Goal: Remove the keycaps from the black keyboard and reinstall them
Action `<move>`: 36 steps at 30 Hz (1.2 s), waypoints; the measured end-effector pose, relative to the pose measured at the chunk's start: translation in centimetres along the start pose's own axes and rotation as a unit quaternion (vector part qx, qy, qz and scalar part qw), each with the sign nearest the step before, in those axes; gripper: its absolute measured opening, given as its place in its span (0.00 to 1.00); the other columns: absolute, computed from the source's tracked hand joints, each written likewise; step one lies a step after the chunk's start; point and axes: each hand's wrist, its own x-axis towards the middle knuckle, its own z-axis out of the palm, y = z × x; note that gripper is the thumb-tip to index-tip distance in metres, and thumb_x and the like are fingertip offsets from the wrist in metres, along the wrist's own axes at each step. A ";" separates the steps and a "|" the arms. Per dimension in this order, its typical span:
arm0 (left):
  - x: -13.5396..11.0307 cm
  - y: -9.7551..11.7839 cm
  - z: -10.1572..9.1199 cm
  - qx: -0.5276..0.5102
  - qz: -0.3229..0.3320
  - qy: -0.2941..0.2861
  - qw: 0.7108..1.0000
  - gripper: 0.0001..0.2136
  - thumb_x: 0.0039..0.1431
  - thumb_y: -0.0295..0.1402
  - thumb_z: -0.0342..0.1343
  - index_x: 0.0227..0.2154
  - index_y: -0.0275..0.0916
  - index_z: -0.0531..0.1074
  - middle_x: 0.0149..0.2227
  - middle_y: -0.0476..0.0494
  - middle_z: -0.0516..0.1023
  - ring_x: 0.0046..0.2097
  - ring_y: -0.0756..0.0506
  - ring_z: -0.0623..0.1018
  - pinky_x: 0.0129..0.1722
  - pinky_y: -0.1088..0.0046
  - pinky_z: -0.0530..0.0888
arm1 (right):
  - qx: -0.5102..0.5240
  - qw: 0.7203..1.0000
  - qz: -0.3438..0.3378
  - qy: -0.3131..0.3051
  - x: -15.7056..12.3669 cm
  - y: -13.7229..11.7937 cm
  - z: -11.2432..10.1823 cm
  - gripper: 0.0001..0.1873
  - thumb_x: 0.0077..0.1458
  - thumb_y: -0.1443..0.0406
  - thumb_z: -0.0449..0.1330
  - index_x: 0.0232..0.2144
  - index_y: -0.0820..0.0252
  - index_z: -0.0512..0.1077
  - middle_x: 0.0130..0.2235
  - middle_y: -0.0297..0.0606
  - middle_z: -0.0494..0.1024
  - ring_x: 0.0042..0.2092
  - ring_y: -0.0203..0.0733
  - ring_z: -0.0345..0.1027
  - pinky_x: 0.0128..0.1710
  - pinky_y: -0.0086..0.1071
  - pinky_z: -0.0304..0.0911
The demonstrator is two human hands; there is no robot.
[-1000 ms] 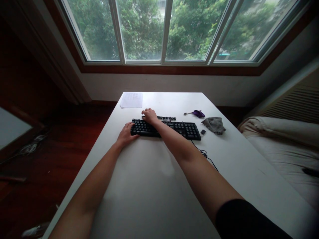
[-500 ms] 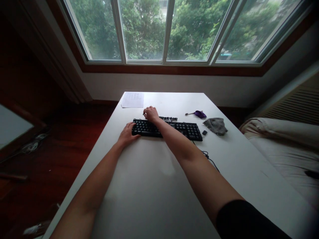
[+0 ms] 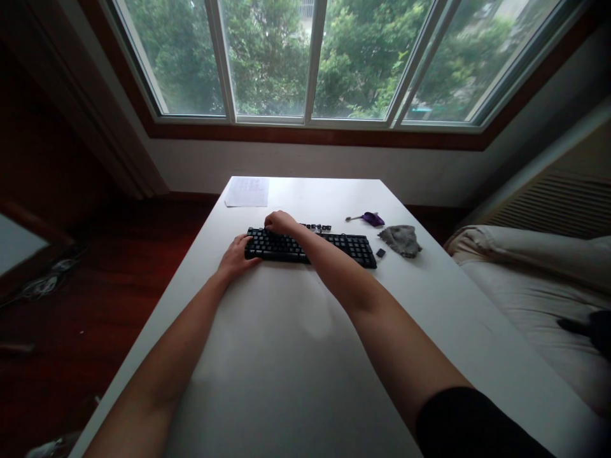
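Observation:
A black computer keyboard (image 3: 347, 245) lies across the white table, its middle partly covered by my right forearm. My left hand (image 3: 235, 256) grips the keyboard's left end, with the thumb along the front edge and the fingers at the side. Over the upper left keys is my right hand (image 3: 280, 222), its fingers curled down against the top row; whatever they pinch is hidden. Several loose black keycaps (image 3: 325, 227) stand in a row just behind the keyboard. A small dark piece (image 3: 380, 253) rests off its right end.
Right of the keyboard lies a crumpled grey cloth (image 3: 401, 241). A small brush (image 3: 354, 219) and a purple item (image 3: 373, 219) lie behind it. Papers (image 3: 247, 192) sit at the table's far left corner. A light-covered couch or bed (image 3: 515, 286) stands to the right.
My right hand has come down and slightly left onto the keyboard's top row, its fingers curling in. My left hand keeps its hold. The whole view has shifted a little.

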 end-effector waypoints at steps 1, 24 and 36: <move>0.0 0.0 0.0 0.002 0.000 0.000 1.000 0.34 0.51 0.43 0.67 0.60 0.43 0.66 0.64 0.38 0.64 0.65 0.35 0.67 0.66 0.54 0.66 | -0.002 1.000 0.003 -0.005 0.0 -0.1 0.1 0.15 0.61 0.62 0.60 0.48 0.53 0.82 0.48 0.39 0.83 0.49 0.42 0.75 0.47 0.27 0.63; 0.1 0.0 0.1 0.005 -0.002 -0.006 1.000 0.37 0.52 0.43 0.68 0.64 0.44 0.62 0.65 0.38 0.64 0.65 0.34 0.67 0.66 0.53 0.66 | 0.303 0.929 0.090 0.194 1.7 0.3 2.6 0.19 0.65 0.57 0.52 0.25 0.60 0.71 0.25 0.33 0.72 0.30 0.36 0.66 0.31 0.26 0.58; 0.1 -0.2 0.3 0.002 -0.005 -0.006 1.000 0.39 0.51 0.43 0.68 0.65 0.46 0.61 0.65 0.38 0.63 0.65 0.34 0.67 0.65 0.53 0.67 | 0.619 0.763 0.043 0.180 3.9 -4.3 4.2 0.17 0.56 0.64 0.54 0.17 0.54 0.54 0.14 0.23 0.52 0.18 0.30 0.43 0.19 0.26 0.43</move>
